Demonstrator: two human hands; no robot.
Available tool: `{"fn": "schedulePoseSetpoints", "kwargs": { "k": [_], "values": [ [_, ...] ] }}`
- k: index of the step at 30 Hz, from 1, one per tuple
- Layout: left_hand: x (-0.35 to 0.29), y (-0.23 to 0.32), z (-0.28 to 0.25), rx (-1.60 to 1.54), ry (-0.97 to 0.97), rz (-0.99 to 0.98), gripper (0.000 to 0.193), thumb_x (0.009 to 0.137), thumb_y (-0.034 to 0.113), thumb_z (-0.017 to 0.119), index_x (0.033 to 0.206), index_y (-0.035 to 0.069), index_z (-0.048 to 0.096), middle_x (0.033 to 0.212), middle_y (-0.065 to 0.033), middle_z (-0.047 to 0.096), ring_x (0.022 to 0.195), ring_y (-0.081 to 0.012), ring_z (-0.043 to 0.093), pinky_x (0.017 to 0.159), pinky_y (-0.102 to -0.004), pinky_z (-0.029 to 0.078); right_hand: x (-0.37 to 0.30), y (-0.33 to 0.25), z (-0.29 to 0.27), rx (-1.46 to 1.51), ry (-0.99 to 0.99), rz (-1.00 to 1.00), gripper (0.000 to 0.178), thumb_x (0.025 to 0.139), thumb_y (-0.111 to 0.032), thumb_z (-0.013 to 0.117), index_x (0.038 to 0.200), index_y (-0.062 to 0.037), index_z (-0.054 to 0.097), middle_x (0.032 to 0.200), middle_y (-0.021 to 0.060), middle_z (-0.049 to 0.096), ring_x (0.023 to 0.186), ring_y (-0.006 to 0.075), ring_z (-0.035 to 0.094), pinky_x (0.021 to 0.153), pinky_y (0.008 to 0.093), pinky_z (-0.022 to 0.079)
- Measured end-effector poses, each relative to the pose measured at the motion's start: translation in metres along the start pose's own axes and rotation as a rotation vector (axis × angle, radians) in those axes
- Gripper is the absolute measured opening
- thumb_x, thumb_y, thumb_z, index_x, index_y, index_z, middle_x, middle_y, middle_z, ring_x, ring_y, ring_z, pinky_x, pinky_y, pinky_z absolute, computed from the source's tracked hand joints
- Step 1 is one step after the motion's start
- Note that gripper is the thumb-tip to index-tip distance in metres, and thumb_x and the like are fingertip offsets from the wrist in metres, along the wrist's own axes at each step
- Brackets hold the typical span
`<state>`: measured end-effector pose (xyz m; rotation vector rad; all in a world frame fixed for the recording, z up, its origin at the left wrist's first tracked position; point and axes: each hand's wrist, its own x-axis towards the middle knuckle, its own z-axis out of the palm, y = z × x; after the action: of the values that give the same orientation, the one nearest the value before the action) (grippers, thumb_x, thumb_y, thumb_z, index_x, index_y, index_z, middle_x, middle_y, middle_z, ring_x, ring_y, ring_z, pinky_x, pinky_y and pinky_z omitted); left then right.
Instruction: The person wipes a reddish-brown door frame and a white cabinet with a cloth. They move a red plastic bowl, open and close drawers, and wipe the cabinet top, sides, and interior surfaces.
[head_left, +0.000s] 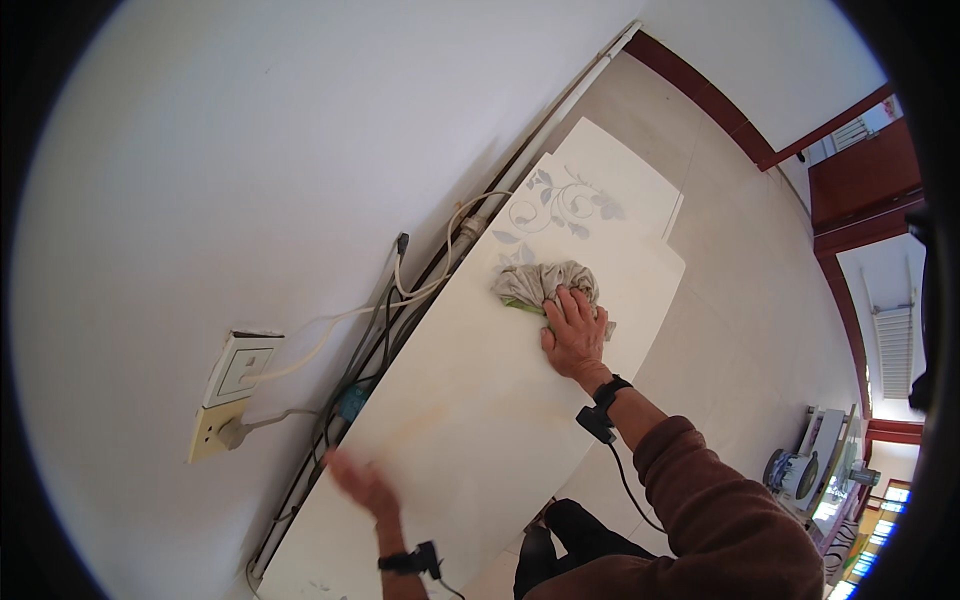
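Along the pale wall [250,180], a long white top [500,430] is marked with a grey leaf pattern [578,206] toward its far end. On it, a crumpled grey cloth [535,282] is partly covered by the right hand [575,345], bunched mostly ahead and left of the fingers, which are laid on it slightly spread. The left hand [365,485] is blurred near the left edge; its finger spread cannot be told.

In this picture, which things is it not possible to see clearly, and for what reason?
All in the head view:
Left hand: blurred, so its separate fingers are unclear.
Grey cloth: partly covered by the right hand, which hides its grip.
White board: near end cut off by the lower edge.
Cables: partly hidden behind the board.
Blue-and-white object, far right: too small to identify.
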<state>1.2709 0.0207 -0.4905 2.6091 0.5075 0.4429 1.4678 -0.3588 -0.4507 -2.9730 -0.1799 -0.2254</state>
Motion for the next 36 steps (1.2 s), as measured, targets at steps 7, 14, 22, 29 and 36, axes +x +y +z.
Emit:
{"fn": "schedulePoseSetpoints", "kwargs": {
  "k": [7, 14, 22, 29, 36],
  "values": [
    [0.113, 0.178, 0.106, -0.074, -0.222, 0.262, 0.054, 0.087, 0.022, 0.057, 0.135, 0.003, 0.04, 0.14, -0.0133, 0.041, 0.13, -0.0326, 0.037, 0.106, -0.0498, 0.025, 0.001, 0.0, -0.004, 0.024, 0.019, -0.005, 0.045, 0.074, -0.027, 0.063, 0.117, -0.0181, 0.054, 0.137, 0.0067, 0.043, 0.125, 0.0293, 0.038, 0.092, 0.0592, 0.029],
    [0.126, 0.196, 0.126, 0.297, -0.13, 0.135, 0.048, 0.087, 0.031, 0.058, 0.126, 0.006, 0.046, 0.119, -0.0085, 0.052, 0.112, -0.025, 0.047, 0.098, -0.0422, 0.03, 0.002, 0.001, -0.004, 0.068, -0.004, -0.019, 0.045, 0.074, -0.026, 0.064, 0.117, -0.0168, 0.055, 0.137, 0.0082, 0.043, 0.125, 0.0305, 0.038, 0.09, 0.0601, 0.03],
    [0.126, 0.199, 0.126, 0.336, -0.141, 0.136, 0.049, 0.085, 0.032, 0.059, 0.125, 0.006, 0.047, 0.115, -0.0094, 0.053, 0.107, -0.0272, 0.047, 0.096, -0.043, 0.031, 0.056, 0.013, -0.005, 0.151, 0.074, -0.209, 0.044, 0.072, -0.021, 0.067, 0.115, -0.0172, 0.057, 0.135, 0.009, 0.046, 0.124, 0.0313, 0.042, 0.088, 0.0632, 0.033],
    [0.125, 0.191, 0.131, 0.362, -0.173, 0.106, 0.049, 0.085, 0.03, 0.058, 0.125, 0.006, 0.048, 0.118, -0.0102, 0.053, 0.109, -0.0298, 0.047, 0.097, -0.044, 0.031, 0.176, 0.061, 0.037, 0.096, 0.065, -0.131, 0.044, 0.08, -0.023, 0.061, 0.123, -0.0202, 0.05, 0.141, 0.0049, 0.037, 0.13, 0.0295, 0.034, 0.094, 0.0693, 0.028],
    [0.126, 0.191, 0.13, 0.382, -0.183, 0.123, 0.045, 0.089, 0.031, 0.054, 0.125, 0.006, 0.047, 0.118, -0.011, 0.053, 0.111, -0.0294, 0.047, 0.096, -0.0433, 0.032, 0.085, 0.17, 0.001, -0.012, 0.067, 0.204, 0.051, 0.08, -0.022, 0.059, 0.129, -0.0186, 0.047, 0.141, 0.0085, 0.038, 0.13, 0.0305, 0.035, 0.097, 0.0655, 0.027]
  ]
}}
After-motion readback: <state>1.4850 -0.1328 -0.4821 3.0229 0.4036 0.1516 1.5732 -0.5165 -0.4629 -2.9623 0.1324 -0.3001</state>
